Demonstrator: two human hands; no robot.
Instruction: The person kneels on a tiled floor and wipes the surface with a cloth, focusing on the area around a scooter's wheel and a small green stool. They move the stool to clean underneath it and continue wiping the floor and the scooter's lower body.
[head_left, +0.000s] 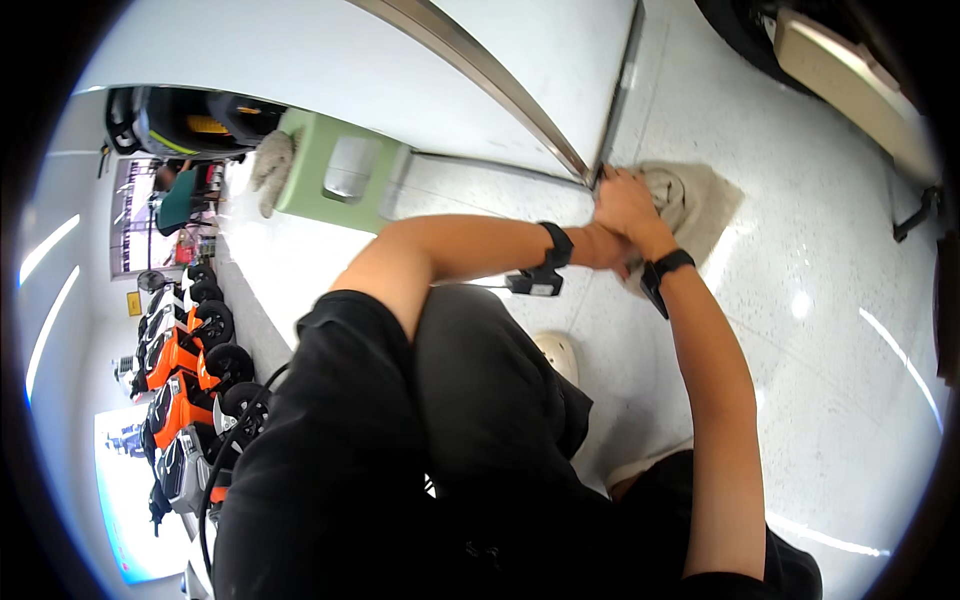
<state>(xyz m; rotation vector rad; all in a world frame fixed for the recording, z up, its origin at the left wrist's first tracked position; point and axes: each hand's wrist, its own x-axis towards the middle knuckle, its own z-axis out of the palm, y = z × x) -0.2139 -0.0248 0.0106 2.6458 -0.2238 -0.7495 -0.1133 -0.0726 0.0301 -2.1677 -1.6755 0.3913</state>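
A beige-grey cloth (pixel 700 200) lies bunched on the floor by the lower corner of a white panel (pixel 520 60) with a curved metal trim strip (pixel 490 75). My right hand (pixel 632 205) is closed beside that corner, its fingers bent at the end of the trim; what they grip is hidden. Just below it, my left hand (pixel 605 247) is partly covered by the right wrist. Its fingers are curled against the near part of the cloth and look closed on it. Black straps circle both wrists, and the left one carries a small box (pixel 537 286).
A light green stool (pixel 330 170) stands left of the panel, with a grey fluffy cloth (pixel 271 172) hanging at its side. Orange and white scooters (pixel 180 360) line the far left. Part of a beige vehicle with a black tyre (pixel 745 40) is at upper right. My shoe (pixel 557 355) rests on the floor.
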